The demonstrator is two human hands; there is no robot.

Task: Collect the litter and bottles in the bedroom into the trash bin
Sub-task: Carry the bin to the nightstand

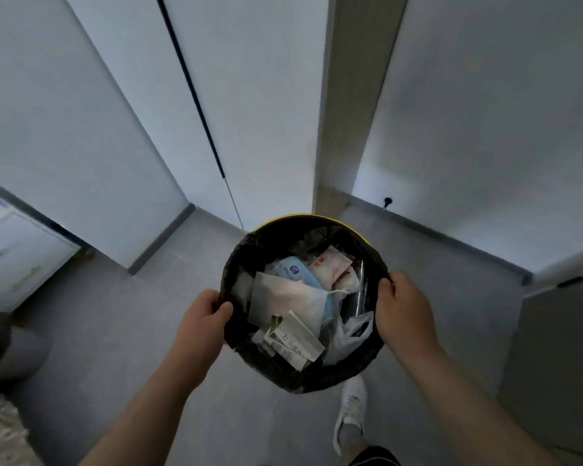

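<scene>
A round yellow trash bin lined with a black bag is held up in front of me above the grey floor. My left hand grips its left rim, thumb over the edge. My right hand grips the right rim the same way. Inside lie crumpled tissues, a blue wipes packet, a red-and-white wrapper, a printed paper slip and a clear plastic bag. No bottle shows in the bin.
White wardrobe doors and a wall corner stand straight ahead. A white cabinet is at the left, a grey piece of furniture at the right. A door stop sits by the right wall. My white shoe is below the bin.
</scene>
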